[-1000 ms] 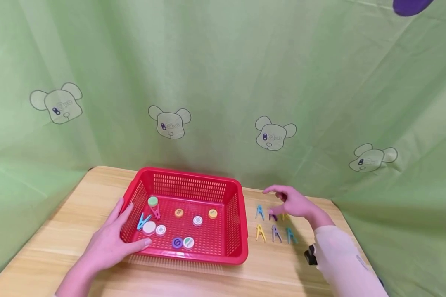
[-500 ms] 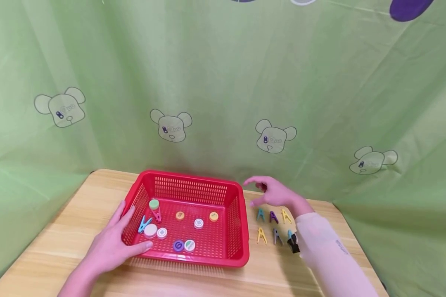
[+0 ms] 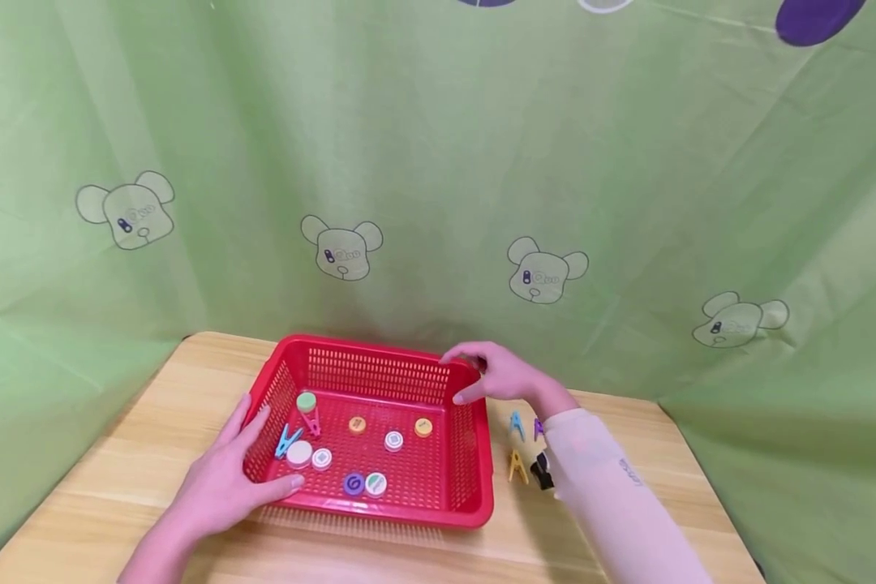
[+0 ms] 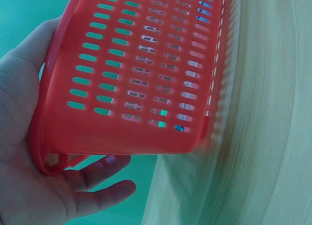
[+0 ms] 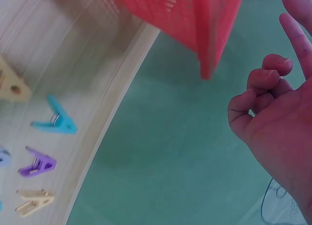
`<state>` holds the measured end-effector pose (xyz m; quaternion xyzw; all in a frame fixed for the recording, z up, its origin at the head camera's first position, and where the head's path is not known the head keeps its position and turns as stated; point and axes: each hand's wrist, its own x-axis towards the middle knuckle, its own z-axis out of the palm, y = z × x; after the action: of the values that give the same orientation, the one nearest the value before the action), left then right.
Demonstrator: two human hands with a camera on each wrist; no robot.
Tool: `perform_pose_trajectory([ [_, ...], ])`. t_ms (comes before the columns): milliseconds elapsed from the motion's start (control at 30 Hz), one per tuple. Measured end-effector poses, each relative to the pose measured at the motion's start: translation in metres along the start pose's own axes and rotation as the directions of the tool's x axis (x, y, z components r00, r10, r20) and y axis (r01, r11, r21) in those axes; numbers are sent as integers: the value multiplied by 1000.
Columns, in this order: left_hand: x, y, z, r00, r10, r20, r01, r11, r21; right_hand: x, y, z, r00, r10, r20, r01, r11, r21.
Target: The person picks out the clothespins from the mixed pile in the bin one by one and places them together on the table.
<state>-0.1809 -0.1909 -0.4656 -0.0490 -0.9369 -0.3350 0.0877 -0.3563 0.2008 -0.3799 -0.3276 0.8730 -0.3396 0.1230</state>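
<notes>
In the head view my left hand (image 3: 219, 478) rests at the near left corner of a red plastic basket (image 3: 375, 519). Its thumb lies over the front rim and its straight fingers lie along the left side. My right hand (image 3: 500, 373) hovers at the back right corner, thumb and index finger apart with nothing between them; the right wrist view shows other fingers bent. Inside the basket lie several bottle caps, among them a green cap (image 3: 307, 402) and a purple cap (image 3: 354, 484). A blue clothespin (image 3: 288, 440) and a pink clothespin (image 3: 311, 422) lie by its left wall.
Right of the basket, clothespins lie on the wooden table (image 3: 606, 495), including a yellow one (image 3: 518, 466) and a purple one (image 5: 38, 162); the right sleeve hides others. A green curtain (image 3: 423, 162) with mouse-like drawings hangs behind the table.
My right hand has moved left from above the clothespins to the basket's back right corner, its sleeve now covering several clothespins. The left hand has stayed at the basket.
</notes>
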Motion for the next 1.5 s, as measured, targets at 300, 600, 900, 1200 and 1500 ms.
perform_pose_trajectory([
  [300, -1, 0, -2, 1000, -13, -1, 13, 1000, -16, 22, -18, 13, 999, -15, 52, 13, 999, 29],
  [600, 1, -1, -6, 1000, -9, -12, 9, 1000, -12, 47, -35, 30, 997, -4, 78, 3, 1000, 16],
  [900, 2, -2, -7, 1000, -16, -7, 16, 1000, -13, 65, -46, 44, 995, -32, 90, 28, 999, 42],
  [1200, 2, -4, -4, 1000, -11, -9, 11, 1000, -6, 75, -50, 65, 991, -54, 124, 47, 997, 56],
  [1500, 1, -3, -1, 1000, -6, 0, 6, 1000, -11, 90, -53, 92, 984, -84, 160, 68, 992, 103],
])
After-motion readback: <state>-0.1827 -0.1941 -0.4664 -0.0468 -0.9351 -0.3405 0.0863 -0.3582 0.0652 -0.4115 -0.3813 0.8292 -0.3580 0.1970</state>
